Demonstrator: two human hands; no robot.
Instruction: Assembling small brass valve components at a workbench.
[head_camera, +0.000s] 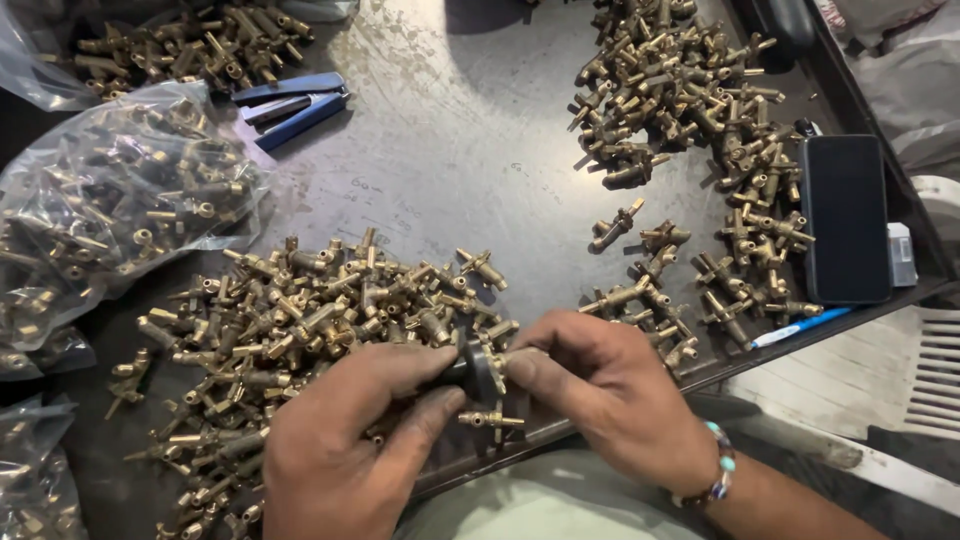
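Both hands meet at the near edge of a dark metal table (450, 150). My left hand (345, 440) pinches a small black round part (478, 370) between thumb and fingers. My right hand (600, 385) grips a brass valve fitting (500, 362) that is pressed against that black part; most of the fitting is hidden by the fingers. Just under the hands lies another brass fitting (492, 420). A large heap of brass fittings (310, 320) spreads left of the hands.
A second heap of brass fittings (690, 110) covers the far right. Clear plastic bags of fittings (100, 200) lie at the left. Blue-handled pliers (290, 100) rest at the back. A black phone (845, 215), a blue pen (800, 327) and a small white box (900, 255) sit at the right edge.
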